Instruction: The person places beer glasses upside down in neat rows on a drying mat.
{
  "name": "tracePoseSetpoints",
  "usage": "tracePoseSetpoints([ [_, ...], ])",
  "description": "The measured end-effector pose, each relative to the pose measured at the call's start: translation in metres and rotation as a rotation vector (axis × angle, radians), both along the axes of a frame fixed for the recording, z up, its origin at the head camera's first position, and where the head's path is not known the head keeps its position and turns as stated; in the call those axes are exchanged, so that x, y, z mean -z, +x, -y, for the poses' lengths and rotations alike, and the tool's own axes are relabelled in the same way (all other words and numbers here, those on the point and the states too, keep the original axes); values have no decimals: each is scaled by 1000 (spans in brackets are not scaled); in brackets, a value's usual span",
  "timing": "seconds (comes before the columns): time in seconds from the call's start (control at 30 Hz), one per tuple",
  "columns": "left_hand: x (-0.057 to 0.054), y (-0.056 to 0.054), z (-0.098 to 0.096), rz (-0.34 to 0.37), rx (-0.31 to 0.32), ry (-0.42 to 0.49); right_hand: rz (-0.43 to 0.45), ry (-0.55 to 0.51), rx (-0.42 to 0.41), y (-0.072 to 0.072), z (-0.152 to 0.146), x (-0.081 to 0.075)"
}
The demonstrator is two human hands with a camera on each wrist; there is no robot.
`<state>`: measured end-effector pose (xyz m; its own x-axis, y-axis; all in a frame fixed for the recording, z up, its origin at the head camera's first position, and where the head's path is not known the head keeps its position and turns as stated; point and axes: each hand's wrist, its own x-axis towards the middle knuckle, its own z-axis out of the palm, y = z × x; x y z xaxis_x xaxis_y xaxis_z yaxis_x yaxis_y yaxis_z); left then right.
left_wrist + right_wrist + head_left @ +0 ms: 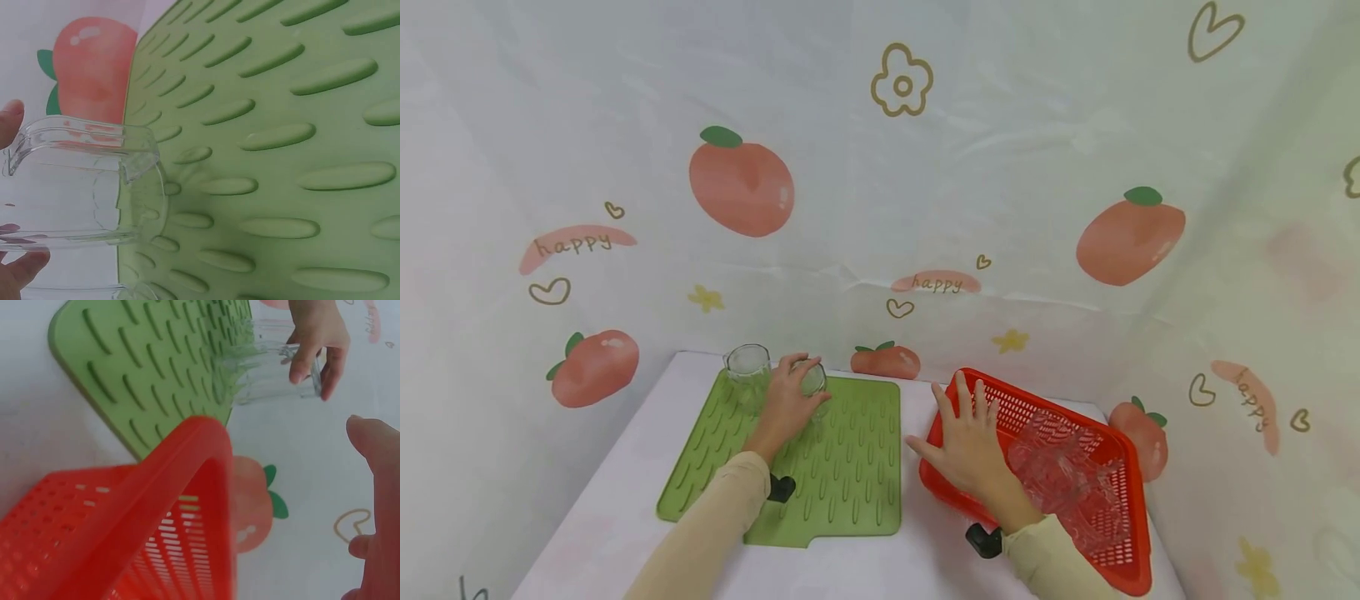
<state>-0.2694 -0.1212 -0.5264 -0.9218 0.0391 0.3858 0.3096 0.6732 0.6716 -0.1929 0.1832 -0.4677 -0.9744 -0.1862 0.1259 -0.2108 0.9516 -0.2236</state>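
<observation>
Right of the green mat (850,467): red basket (1141,533) of clear glassware (1060,467); right hand (966,446) over it, grip spread wide, empty. Toward mat's far edge, left hand (784,406), grip part-closed, pinches a glass (812,381) near its top, presumably to steady it; second glass (748,375), mat's far-left corner.

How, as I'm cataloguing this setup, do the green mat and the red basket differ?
The green mat lies flat, while the red basket has raised walls. The mat has oblong ridges; the basket has rows of holes. Both rest on the white surface and bear clear items.
</observation>
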Motion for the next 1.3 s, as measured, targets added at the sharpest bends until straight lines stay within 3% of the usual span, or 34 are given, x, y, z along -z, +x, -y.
tracePoseSetpoints([
  [0.47,-4,-12,-3,106,-10,9,-32,14,17,-4,-19,1],
  [0.73,-5,-21,-2,179,21,-10,-27,36,29,-6,-26,-2],
  [1.1,-3,-25,0,258,44,56,0,31,50,-3,-36,-3],
  [1.3,-2,-25,1,280,25,33,8,23,69,-3,-43,-6],
])
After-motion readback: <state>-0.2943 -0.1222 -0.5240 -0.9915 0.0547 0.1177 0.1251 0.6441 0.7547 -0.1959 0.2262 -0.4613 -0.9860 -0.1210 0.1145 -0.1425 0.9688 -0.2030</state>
